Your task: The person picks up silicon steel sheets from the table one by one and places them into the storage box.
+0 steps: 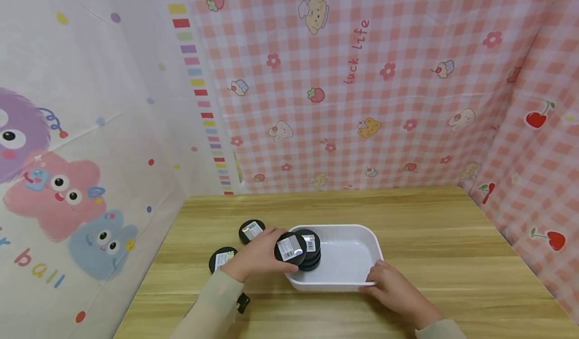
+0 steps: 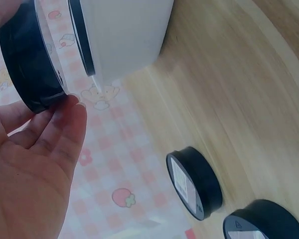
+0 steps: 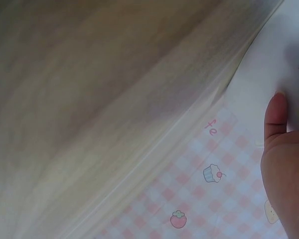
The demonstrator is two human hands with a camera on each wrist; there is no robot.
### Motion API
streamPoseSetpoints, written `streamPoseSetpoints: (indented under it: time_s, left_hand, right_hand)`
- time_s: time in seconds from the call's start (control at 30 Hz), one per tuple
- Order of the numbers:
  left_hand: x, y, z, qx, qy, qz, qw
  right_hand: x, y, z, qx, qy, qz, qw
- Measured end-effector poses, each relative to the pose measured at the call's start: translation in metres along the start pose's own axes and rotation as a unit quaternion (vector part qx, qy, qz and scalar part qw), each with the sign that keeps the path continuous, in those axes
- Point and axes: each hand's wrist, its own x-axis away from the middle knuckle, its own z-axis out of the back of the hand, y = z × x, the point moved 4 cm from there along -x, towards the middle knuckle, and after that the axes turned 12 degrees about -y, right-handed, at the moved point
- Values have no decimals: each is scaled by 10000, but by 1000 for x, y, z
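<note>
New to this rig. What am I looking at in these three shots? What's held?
No robot here: just a person working bare-handed. The wide picture comes from a head-worn camera; the other two come from a camera on each wrist. On the wood-grain table sits a white rectangular tray with a stack of black discs at its left end; two loose labelled discs lie to its left. The left hand holds another labelled black disc close to the stack; the right hand grips the tray's near right corner.
</note>
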Motion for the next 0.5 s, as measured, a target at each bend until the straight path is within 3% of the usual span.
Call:
streamPoseSetpoints:
  time_s: [0.5]
  left_hand:
    - [-13, 8, -1, 21, -86, 163, 9998]
  right_hand:
    - [0, 0, 0, 11, 80, 82, 9999]
